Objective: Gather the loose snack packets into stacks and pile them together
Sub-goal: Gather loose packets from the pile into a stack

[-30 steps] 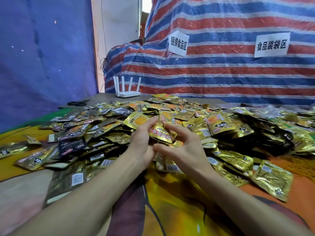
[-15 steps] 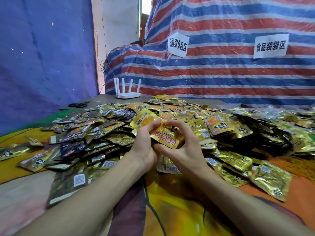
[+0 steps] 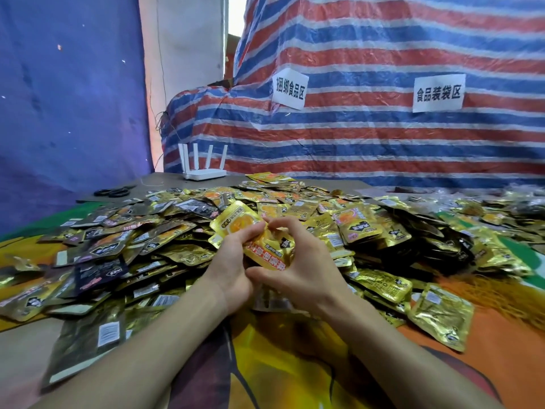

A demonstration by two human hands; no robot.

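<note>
Left hand [image 3: 231, 262] and right hand [image 3: 306, 270] pinch one gold snack packet [image 3: 267, 250] between them, long axis slanting down-right. The loose heap [image 3: 295, 208] lies straight ahead (equally near both).

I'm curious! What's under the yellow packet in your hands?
The left hand and right hand grip the yellow packet. The packet heap surrounds it; the hands hide what's directly beneath.

The left hand [image 3: 233, 261] and the right hand [image 3: 306, 270] are pinching a gold snack packet [image 3: 267, 250] between them, just above a sprawling heap of loose packets [image 3: 147, 240] covering the table [image 3: 295, 364]. A white router [image 3: 203, 169] is standing at the far edge, with scissors [image 3: 113, 192] lying nearby.
</note>
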